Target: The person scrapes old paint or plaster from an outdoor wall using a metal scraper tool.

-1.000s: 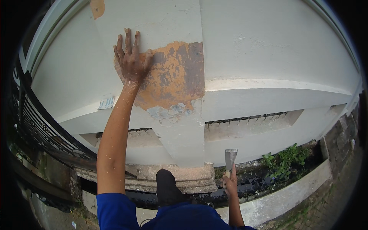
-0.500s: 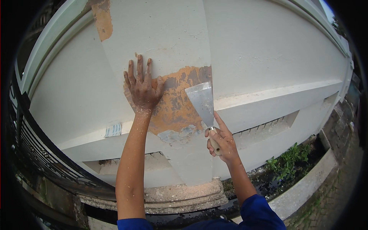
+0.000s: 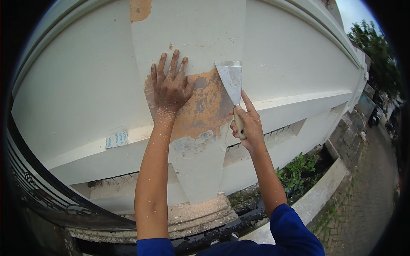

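My left hand (image 3: 171, 87) lies flat on the wall with its fingers spread, over the left part of a scraped patch (image 3: 200, 109). That patch shows orange and grey-brown where the white paint is off. In my right hand (image 3: 249, 126) is a wide scraper (image 3: 232, 81) with a pale handle, its blade pointing up. The blade lies at the patch's upper right, its edge near the border of the white paint. Whether the edge touches the wall I cannot tell. Pale dust and flakes cover my left wrist.
A folded paper sheet (image 3: 116, 139) rests on the wall's ledge at left. Black metal railing (image 3: 51, 192) curves along the lower left. Below the wall runs a dark gutter (image 3: 252, 215) with green plants (image 3: 299, 170). A paved lane (image 3: 358, 205) and trees (image 3: 371, 51) lie at right.
The scraper has moved up along the patch's right side, to the edge of the white paint. My left hand stays flat on the wall. The view has shifted toward the right.
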A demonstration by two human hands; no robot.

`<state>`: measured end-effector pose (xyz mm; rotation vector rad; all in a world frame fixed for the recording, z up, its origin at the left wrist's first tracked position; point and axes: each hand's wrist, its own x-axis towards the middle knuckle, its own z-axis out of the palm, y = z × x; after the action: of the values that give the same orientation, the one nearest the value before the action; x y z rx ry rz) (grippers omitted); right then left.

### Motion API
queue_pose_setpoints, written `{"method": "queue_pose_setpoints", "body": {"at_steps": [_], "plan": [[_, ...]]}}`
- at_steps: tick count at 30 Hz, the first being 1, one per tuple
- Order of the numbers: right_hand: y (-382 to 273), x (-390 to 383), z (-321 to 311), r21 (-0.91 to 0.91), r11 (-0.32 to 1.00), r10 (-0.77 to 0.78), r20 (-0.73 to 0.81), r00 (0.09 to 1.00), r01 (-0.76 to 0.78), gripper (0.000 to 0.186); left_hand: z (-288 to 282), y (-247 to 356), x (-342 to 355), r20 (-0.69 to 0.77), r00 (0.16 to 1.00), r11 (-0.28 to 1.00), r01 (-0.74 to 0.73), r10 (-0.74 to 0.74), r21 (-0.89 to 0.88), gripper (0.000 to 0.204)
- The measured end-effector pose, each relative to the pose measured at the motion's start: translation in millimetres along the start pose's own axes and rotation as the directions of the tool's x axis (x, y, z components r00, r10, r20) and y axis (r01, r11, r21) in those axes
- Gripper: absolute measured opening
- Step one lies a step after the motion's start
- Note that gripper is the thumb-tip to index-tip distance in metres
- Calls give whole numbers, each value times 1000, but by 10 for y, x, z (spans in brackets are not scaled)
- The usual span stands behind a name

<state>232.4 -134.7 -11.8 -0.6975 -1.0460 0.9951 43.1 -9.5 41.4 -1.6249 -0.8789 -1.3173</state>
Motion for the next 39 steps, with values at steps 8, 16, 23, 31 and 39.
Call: {"method": "queue_pose_setpoints", "body": {"at_steps": [8,16,23,31,39], "plan": [[146,-132,90,-208,978,-13,-118,993,-12,55,-14,-44,-62,-46,999,990,14,-20,-140,40],[188,-217,95,-165,985,32,-142,989,-56,55,-14,-18,-156,-61,998,985,2,-13,-172,37],[127,-237,12,-127,990,50,-131,990,-67,55,-24,16,-180,-42,999,989,9,-16,-149,39],[62,-162,-57,-78,992,90,-52,995,-94,56,-32,14,-207,-17,1000,999,-7,6,-51,40],[-19,-72,-202,59,994,84,52,995,-87,61,91,143,48,-124,972,977,185,-198,-109,51]]}}
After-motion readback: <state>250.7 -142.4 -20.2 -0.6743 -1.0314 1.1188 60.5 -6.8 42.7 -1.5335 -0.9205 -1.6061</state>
